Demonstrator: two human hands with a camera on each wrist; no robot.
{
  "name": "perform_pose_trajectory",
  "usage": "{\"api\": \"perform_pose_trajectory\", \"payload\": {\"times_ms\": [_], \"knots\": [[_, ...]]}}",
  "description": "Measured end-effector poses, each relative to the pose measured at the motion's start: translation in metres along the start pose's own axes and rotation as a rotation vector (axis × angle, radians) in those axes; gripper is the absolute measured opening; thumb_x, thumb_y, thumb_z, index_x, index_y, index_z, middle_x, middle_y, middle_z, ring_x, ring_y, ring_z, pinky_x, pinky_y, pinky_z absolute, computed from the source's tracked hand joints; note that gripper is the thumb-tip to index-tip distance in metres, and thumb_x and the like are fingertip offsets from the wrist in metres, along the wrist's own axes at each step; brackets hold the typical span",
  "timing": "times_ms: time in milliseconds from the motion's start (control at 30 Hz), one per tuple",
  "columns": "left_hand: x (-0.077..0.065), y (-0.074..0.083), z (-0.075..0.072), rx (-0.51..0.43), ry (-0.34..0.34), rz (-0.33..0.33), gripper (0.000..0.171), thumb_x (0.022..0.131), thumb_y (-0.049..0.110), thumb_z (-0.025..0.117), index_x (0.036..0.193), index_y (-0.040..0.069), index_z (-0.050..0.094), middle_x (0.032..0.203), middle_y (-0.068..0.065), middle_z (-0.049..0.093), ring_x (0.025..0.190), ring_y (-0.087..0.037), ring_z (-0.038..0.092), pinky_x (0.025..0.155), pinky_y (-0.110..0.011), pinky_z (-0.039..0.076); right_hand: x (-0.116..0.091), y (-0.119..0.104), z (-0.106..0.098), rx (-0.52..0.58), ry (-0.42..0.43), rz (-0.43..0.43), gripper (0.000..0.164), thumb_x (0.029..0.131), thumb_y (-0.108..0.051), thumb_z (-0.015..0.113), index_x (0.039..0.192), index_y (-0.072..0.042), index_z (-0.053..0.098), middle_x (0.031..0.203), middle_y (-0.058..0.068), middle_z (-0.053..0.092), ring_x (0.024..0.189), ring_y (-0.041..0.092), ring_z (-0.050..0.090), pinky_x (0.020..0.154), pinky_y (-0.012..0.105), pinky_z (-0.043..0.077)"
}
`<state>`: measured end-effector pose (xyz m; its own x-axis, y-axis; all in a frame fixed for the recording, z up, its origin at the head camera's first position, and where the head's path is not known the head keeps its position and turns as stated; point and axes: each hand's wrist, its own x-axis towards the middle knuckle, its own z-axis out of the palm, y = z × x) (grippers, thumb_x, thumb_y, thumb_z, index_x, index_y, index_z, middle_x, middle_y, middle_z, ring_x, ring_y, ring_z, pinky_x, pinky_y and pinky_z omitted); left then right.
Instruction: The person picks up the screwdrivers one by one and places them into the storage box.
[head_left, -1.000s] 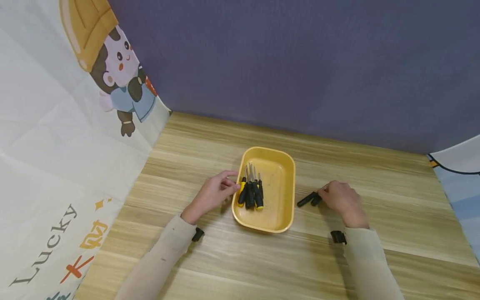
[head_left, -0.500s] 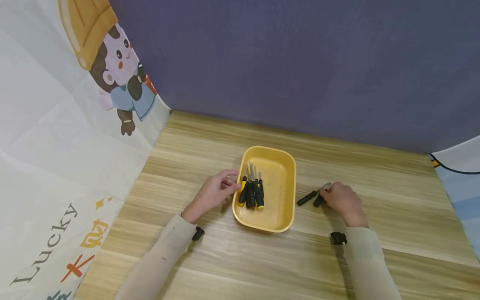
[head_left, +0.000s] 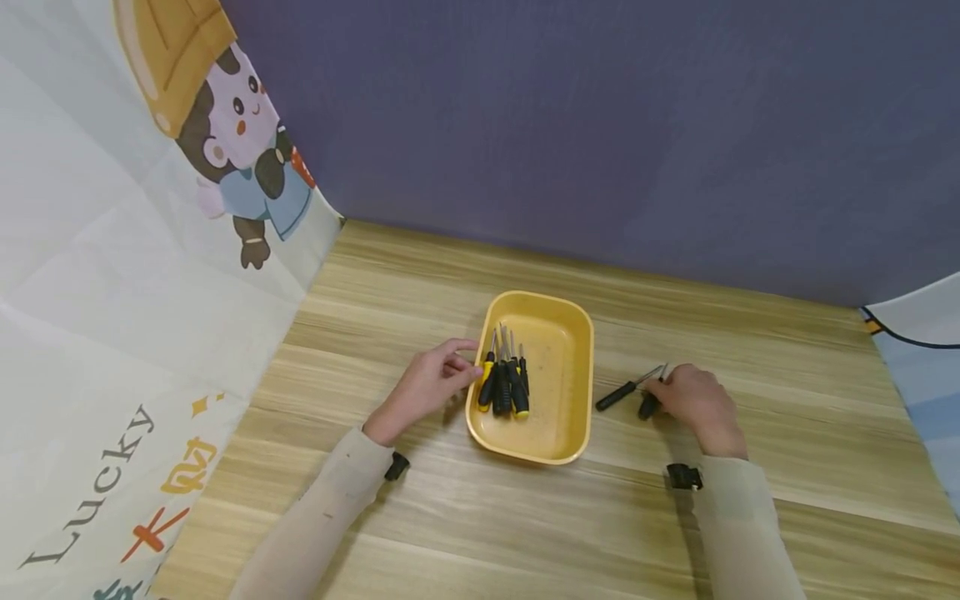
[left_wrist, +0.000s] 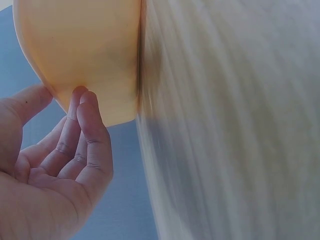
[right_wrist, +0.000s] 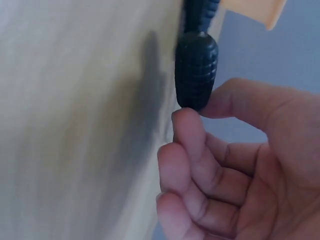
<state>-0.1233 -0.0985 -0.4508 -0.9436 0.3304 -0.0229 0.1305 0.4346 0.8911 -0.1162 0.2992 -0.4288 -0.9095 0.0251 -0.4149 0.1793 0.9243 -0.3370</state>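
Observation:
A yellow plastic tray point(head_left: 555, 458) stands mid-table. Several screwdrivers point(head_left: 501, 387) with black and yellow-black handles lie along its left side, shafts pointing away. My left hand point(head_left: 429, 385) holds the tray's left side, thumb at the rim and fingers against the outer wall point(left_wrist: 95, 45). To the tray's right, my right hand point(head_left: 696, 402) pinches a short black-handled screwdriver point(head_left: 649, 407) between thumb and forefinger; its ribbed handle point(right_wrist: 196, 72) shows in the right wrist view. Another black-handled screwdriver point(head_left: 617, 396) lies on the table between that hand and the tray.
The wood-grain table point(head_left: 525, 533) ends at a dark blue backdrop point(head_left: 562, 150) behind. A white printed cloth point(head_left: 112, 292) borders the left side. Light blue and white cloth point(head_left: 918, 375) hangs at the right edge.
My right hand has shifted slightly right with the pinched screwdriver, turning it and parting it from the one on the table. My left hand keeps its place at the tray.

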Motion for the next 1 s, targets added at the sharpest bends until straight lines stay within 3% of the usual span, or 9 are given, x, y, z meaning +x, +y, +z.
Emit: {"api": "perform_pose_trajectory", "payload": {"times_ms": [300,500,733,1000], "knots": [[0.004,0.002,0.003,-0.008,0.013,-0.012,0.043,0.094,0.021,0.073,0.134,0.01,0.061,0.095,-0.001,0.072,0.082,-0.014,0.069,0.07,-0.025,0.059,-0.007,-0.033,-0.02,-0.059,-0.001,-0.084,0.046,0.1,-0.034,0.054,0.058,-0.018,0.043,0.051,-0.004,0.034,0.045,0.013,0.028,0.043,0.025,0.025],[0.006,0.005,0.005,-0.027,0.016,-0.025,0.044,0.094,0.02,0.073,0.135,0.009,0.06,0.096,-0.003,0.072,0.084,-0.022,0.07,0.069,-0.032,0.06,-0.005,-0.067,-0.03,-0.122,0.036,-0.209,0.045,0.098,-0.028,0.053,0.056,-0.018,0.041,0.05,-0.005,0.029,0.044,0.012,0.023,0.043,0.025,0.02],[0.005,0.003,0.004,-0.038,0.011,-0.022,0.043,0.094,0.018,0.072,0.135,0.008,0.06,0.096,-0.005,0.072,0.082,-0.027,0.07,0.067,-0.038,0.061,0.0,-0.117,-0.029,-0.185,-0.007,-0.28,0.049,0.1,-0.03,0.054,0.053,-0.019,0.044,0.047,-0.005,0.033,0.042,0.011,0.026,0.041,0.023,0.02],[0.003,0.003,0.002,-0.024,0.012,-0.004,0.043,0.094,0.019,0.072,0.134,0.008,0.06,0.096,-0.005,0.072,0.083,-0.023,0.071,0.068,-0.03,0.06,0.012,-0.163,-0.019,-0.216,-0.02,-0.333,0.047,0.095,-0.028,0.056,0.052,-0.02,0.038,0.049,-0.006,0.027,0.043,0.01,0.022,0.04,0.024,0.019]]}}
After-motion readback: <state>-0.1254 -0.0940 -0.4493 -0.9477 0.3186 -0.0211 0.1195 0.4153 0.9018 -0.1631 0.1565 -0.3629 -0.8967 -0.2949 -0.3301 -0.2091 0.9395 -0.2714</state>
